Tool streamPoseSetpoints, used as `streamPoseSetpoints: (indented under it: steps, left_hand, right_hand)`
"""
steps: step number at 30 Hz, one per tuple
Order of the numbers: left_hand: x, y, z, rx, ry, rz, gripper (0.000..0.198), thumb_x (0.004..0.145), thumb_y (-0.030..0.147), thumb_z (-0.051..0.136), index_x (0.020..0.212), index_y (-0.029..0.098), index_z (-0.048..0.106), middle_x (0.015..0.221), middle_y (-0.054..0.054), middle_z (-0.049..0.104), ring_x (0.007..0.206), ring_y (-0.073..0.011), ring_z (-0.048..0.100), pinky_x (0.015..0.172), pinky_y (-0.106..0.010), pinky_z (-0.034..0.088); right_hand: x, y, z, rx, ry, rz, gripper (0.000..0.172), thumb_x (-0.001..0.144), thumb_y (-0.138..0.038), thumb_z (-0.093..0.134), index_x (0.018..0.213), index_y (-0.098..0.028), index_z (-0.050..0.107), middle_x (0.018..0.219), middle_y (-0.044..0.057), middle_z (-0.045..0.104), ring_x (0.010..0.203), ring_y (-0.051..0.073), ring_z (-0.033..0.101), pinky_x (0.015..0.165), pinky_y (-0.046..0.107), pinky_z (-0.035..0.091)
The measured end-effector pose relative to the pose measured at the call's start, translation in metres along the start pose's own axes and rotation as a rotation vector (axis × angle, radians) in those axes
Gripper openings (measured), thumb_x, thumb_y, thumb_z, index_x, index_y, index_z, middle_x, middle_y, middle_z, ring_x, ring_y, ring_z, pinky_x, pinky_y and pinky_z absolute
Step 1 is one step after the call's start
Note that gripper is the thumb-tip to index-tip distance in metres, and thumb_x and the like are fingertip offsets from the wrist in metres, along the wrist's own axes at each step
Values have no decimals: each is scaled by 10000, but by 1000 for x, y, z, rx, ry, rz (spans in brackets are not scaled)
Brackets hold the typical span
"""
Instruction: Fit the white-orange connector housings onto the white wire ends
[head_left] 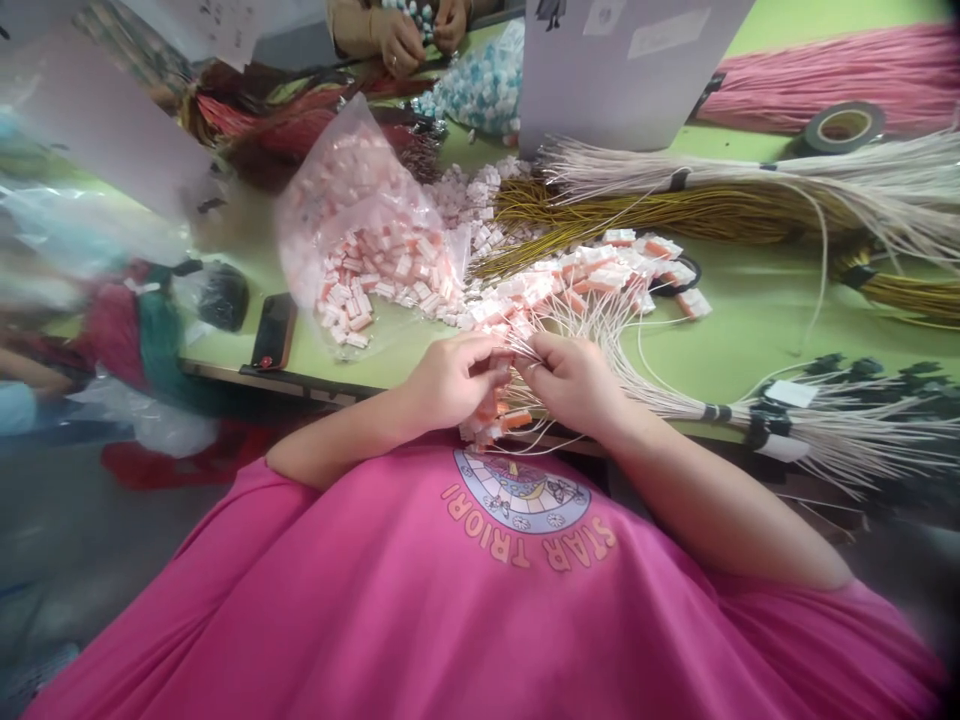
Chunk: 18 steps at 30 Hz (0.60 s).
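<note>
My left hand (459, 378) is closed near the table's front edge, its thumb and fingers pinched together. Whatever sits in that pinch is too small to make out. Close beside it, my right hand (571, 382) grips thin white wires (622, 350) between thumb and forefinger. Those wires belong to a bundle running off to the right. Many of their ends carry white and orange connectors (600, 268), piled just beyond my hands. A few more orange and white connectors (491, 428) hang below my hands at the edge. Loose connectors (352, 300) spill from a clear plastic bag (360, 180).
A phone (274, 332) lies left of the bag. Yellow-black wires (675, 210), white wires (750, 165), pink wires (840, 75) and a tape roll (844, 128) lie at right. Across the table, another person's hands (416, 35) work near a bag of blue-white parts (480, 80).
</note>
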<state>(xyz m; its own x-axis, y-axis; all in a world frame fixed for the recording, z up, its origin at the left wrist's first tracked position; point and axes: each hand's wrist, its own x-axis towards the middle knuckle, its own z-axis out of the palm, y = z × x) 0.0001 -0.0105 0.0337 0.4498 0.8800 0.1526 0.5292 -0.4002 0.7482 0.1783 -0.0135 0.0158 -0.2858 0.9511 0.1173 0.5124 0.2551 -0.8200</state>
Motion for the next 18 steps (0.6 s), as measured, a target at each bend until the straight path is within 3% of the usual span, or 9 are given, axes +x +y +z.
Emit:
streamPoseSetpoints:
  steps: [4,8,10,12,15,18]
  left_hand:
    - [-4,0,-6,-10,-17,13,127,793,137,649,910,146,696,807,-25,660,712,-112,596,661,-235,496]
    - [-13,-4,-12,35,-15,99,140,830,180,618,946,154,692,816,-41,662,731,-128,601,672,-252,500]
    - [-16,-10,-20,87,-26,161,180,856,205,590,1010,173,675,903,-55,672,780,-140,613,714,-267,511]
    - [-17,-23,-34,208,37,151,233,869,215,566,1088,194,644,1025,-69,660,857,-163,618,777,-294,512]
    - [-16,-59,-64,534,280,-99,265,858,181,548,1114,181,616,1116,-107,610,1026,-241,579,917,-373,450]
    - [-15,-104,-87,730,289,-398,272,759,163,644,1026,120,610,1083,-142,592,1100,-317,524,936,-418,398]
  right_hand:
    - [0,-2,-2,50,-62,-5,334,794,-228,520,543,-206,301,504,-51,329,516,81,303,486,253,239]
    - [2,1,-6,97,-141,-27,310,826,-291,531,554,-189,425,529,-41,374,535,89,359,508,255,294]
    - [4,3,-9,125,-147,-57,254,826,-289,536,595,-184,521,550,-26,457,551,101,430,536,264,345]
    - [6,6,-12,164,-89,-122,179,820,-269,546,671,-192,610,677,13,595,653,132,542,632,298,421]
    - [7,9,-12,217,72,-173,123,806,-257,574,747,-218,675,875,46,665,836,179,600,774,358,456]
    - [6,12,-8,326,135,-44,87,768,-269,633,722,-205,671,747,23,628,722,158,575,683,333,455]
